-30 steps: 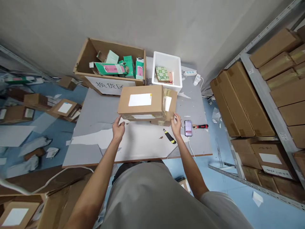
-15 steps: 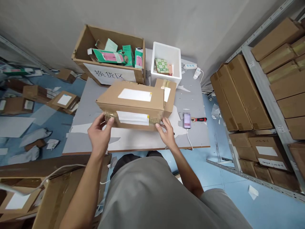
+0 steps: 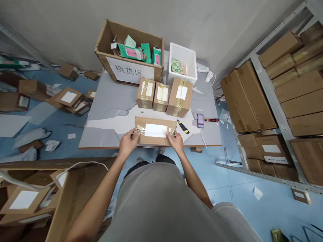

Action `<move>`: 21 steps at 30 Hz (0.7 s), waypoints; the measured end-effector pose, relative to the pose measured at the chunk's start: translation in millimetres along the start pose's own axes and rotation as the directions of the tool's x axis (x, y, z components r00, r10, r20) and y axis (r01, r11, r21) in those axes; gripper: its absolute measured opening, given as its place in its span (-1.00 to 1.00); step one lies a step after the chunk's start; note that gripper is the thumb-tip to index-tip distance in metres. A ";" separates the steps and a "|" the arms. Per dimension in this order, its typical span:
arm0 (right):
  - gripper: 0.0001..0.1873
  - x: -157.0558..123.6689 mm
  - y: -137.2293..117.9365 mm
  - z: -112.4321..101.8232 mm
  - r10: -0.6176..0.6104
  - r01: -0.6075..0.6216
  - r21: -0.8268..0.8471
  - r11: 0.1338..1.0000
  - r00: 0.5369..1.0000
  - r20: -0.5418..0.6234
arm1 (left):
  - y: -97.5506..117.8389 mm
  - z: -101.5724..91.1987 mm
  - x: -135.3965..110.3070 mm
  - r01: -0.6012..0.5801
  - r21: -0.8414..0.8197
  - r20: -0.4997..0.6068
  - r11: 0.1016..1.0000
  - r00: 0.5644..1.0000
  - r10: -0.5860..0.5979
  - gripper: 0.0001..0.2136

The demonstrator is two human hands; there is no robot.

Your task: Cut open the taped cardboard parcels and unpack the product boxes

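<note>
A brown cardboard box (image 3: 141, 137) with a white label and shiny tape at both ends is at the front of the table, held between my two hands. My left hand (image 3: 129, 142) grips its left end, thumb on the taped face. At the other end, my right hand (image 3: 176, 140) closes on the right corner in the same way. Just right of the box lies a black and yellow utility knife (image 3: 183, 126). Behind it stand three smaller taped cartons: a left one (image 3: 145, 101), a middle one (image 3: 160, 106) and a larger right one (image 3: 178, 108).
At the back of the table are a large open carton (image 3: 126, 71) of green and pink boxes and a white foam box (image 3: 183, 50). A phone (image 3: 200, 120) with a cable lies right, beside a red-handled tool (image 3: 212, 120). Shelving (image 3: 267, 87) stands right; parcels litter the floor left.
The box has come down and towards me, its label face now turned up to view. The three small cartons and the knife behind and beside it have come into sight.
</note>
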State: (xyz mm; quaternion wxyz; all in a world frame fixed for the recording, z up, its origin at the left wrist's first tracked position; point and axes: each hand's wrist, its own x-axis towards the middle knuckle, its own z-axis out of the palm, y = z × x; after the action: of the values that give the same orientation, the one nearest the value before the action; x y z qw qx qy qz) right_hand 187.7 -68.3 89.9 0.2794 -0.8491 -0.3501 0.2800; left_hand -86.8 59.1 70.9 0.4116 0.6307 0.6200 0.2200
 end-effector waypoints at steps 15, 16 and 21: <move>-0.25 -36.7 55.4 35.2 0.152 -0.115 0.327 0.938 0.984 -0.091 | -71.2 17.6 -7.5 0.173 -0.118 0.250 0.978 0.958 -0.139 -0.22; -0.26 -41.8 59.9 37.2 0.163 -0.122 0.338 0.933 0.982 -0.096 | -74.5 17.8 -7.4 0.191 -0.110 0.259 0.975 0.953 -0.157 -0.22; -0.33 -50.1 77.0 46.0 0.218 -0.169 0.377 0.911 0.972 -0.091 | -78.1 24.9 -1.6 0.222 -0.057 0.291 0.973 0.936 -0.196 -0.31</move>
State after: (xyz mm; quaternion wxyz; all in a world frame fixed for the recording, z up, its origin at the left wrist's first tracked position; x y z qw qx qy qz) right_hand 160.6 -139.2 20.6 0.4260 -0.8291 -0.1868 0.3104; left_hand -114.3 43.0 -4.6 0.5451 0.5670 0.6078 0.1098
